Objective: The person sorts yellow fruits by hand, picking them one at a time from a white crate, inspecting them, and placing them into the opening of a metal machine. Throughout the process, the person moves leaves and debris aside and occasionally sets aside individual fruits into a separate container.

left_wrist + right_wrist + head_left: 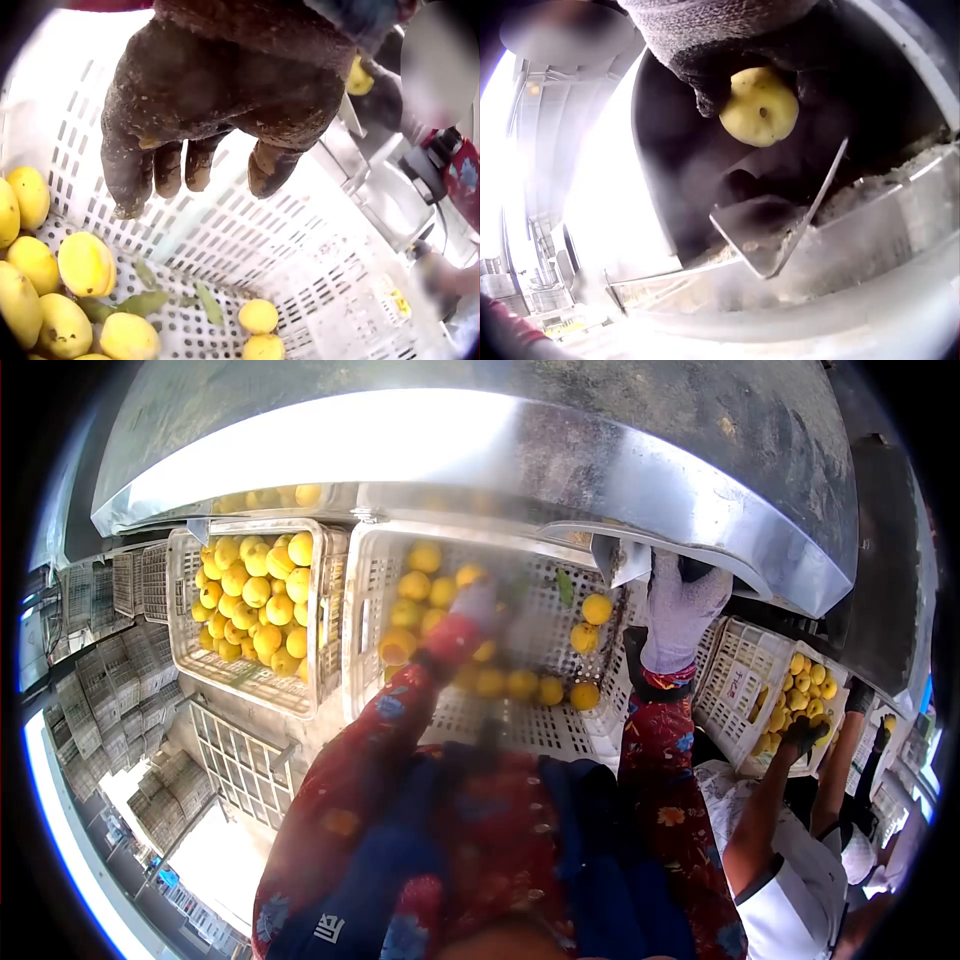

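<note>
My left hand [475, 610], in a dirty dark-palmed glove, is over a white plastic crate [352, 630] of yellow fruit. In the left wrist view this hand [225, 82] hangs with loosely bent fingers and nothing in them. Yellow fruit [86, 264] and a few green leaves [210, 304] lie on the crate's perforated floor below. My right hand [680, 605], in a pale glove with dark fingers, reaches into an opening of the metal machine. There it grips one round yellow fruit [759, 112], held just above a V-shaped metal piece [769, 270].
A fuller crate of yellow fruit [255, 595] stands at the left. The machine's shiny metal edge [420, 435] runs across the far side. At the right, another person's gloved hand [803, 735] is at a crate of fruit. Stacked crates [110, 680] stand far left.
</note>
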A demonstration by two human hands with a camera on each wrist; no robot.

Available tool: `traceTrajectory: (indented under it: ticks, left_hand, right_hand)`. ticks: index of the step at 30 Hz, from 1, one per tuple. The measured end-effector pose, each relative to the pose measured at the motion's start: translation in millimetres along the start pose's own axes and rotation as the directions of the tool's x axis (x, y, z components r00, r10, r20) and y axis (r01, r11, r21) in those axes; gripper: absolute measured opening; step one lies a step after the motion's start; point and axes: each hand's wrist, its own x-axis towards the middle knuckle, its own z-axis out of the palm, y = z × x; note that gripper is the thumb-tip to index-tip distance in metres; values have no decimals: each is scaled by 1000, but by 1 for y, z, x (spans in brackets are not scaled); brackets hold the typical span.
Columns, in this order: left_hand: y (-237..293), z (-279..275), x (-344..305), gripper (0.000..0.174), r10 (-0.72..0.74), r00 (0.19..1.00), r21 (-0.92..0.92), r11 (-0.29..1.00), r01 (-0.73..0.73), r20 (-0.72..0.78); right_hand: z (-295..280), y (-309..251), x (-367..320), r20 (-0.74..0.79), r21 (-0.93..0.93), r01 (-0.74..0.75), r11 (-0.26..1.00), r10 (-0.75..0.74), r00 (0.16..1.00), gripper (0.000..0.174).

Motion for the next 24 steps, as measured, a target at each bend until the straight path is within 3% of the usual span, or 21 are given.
traceTrajectory:
  ticks: [1,2,3,4,5,6,8,11,14,16,17,19,20,21,22,24]
  left_hand:
    - [-4,17,12,49,11,999,190,981,-21,53]
    - [-8,34,24,46,23,994,370,927,-61,105]
    - [-17,55,40,47,43,988,444,890,-106,149]
    - [-24,73,51,48,68,982,451,881,-143,179]
    - [-35,94,64,49,88,975,444,879,-174,206]
    - [-46,118,75,50,103,967,430,881,-197,231]
    - [-56,140,86,53,118,958,368,905,-211,260]
    - [-55,121,75,57,139,963,205,961,-188,230]
    - [-41,73,49,62,153,983,-133,981,-139,102]
    - [-36,50,34,65,170,985,-404,904,-144,30]
    - [-31,36,26,67,188,982,-530,833,-158,3]
    - [-19,15,7,71,221,975,-722,669,-179,-37]
    - [-12,6,-4,73,239,969,-787,586,-196,-63]
    - [-5,-1,-16,74,260,962,-827,519,-216,-88]
    - [4,-11,-26,86,263,958,-869,441,-224,-113]
    - [29,-30,-57,83,235,962,-895,384,-226,-142]
  right_hand:
    - [-8,3,-1,-24,213,-20,977,26,999,38]
    - [-3,4,-19,-117,200,31,979,-7,993,34]
    - [-7,8,-40,-54,103,-22,994,27,998,35]
    - [-11,11,-62,8,-2,-62,998,62,998,36]
    - [-15,25,-82,196,-208,-164,964,206,959,42]
    - [-7,58,-102,271,-383,-225,896,341,900,43]
    - [9,129,-136,326,-637,-264,724,564,759,48]
    - [36,206,-160,338,-807,-237,541,752,565,51]
    - [41,215,-159,415,-716,-384,583,798,436,52]
    - [30,185,-151,494,-409,-689,598,780,384,53]
    - [24,163,-144,542,-205,-823,529,762,355,54]
    - [7,98,-127,622,155,-886,438,653,432,55]
    - [1,70,-121,629,227,-842,490,586,511,56]
    - [0,52,-122,574,282,-679,678,448,685,60]
    - [-2,51,-129,527,233,-523,820,346,777,88]
    - [-14,23,-126,483,140,-315,939,213,849,80]
